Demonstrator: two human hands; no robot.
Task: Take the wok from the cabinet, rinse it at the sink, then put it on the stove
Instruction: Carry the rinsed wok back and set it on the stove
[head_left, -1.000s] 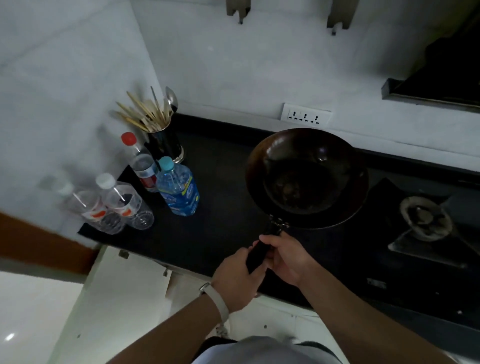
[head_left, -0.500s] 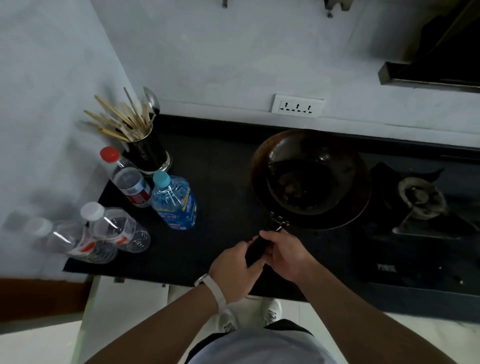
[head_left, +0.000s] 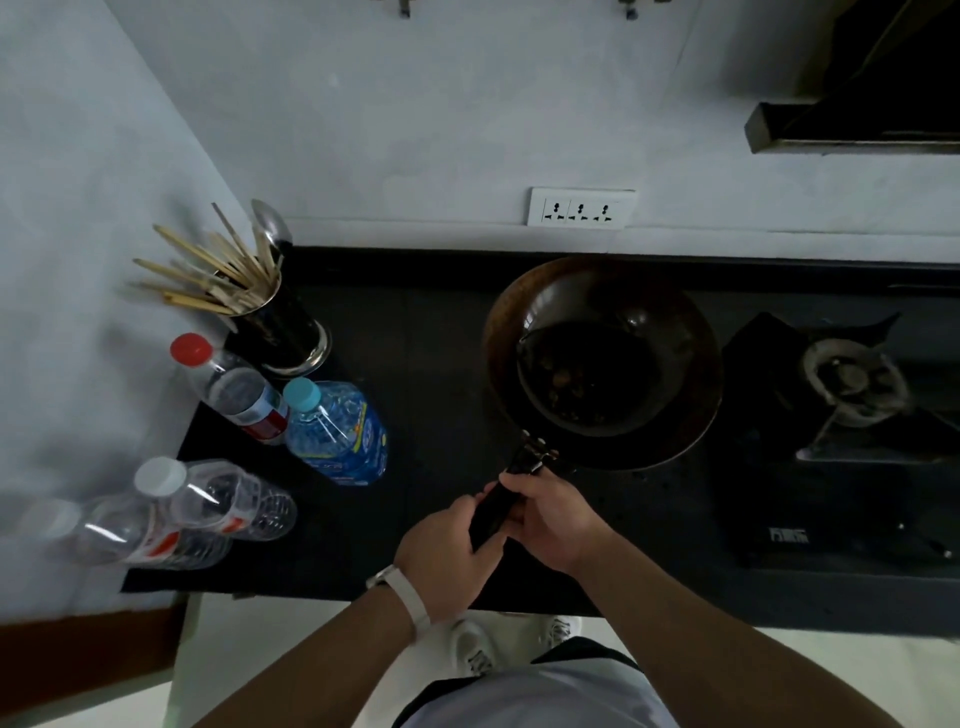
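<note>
Head: wok (head_left: 602, 364) beyond both hands.

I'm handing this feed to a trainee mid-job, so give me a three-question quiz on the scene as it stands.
1. True or false: both hands hold the wok by its handle.
2. Which side of the wok is the visible stove burner on? A) left B) right C) behind it
3. Fill in: the bottle with the light blue cap stands just right of the bottle with the ___ cap.

Key:
1. True: the left hand and right hand each wrap the dark handle.
2. B: the wok is not over that burner.
3. red
</note>
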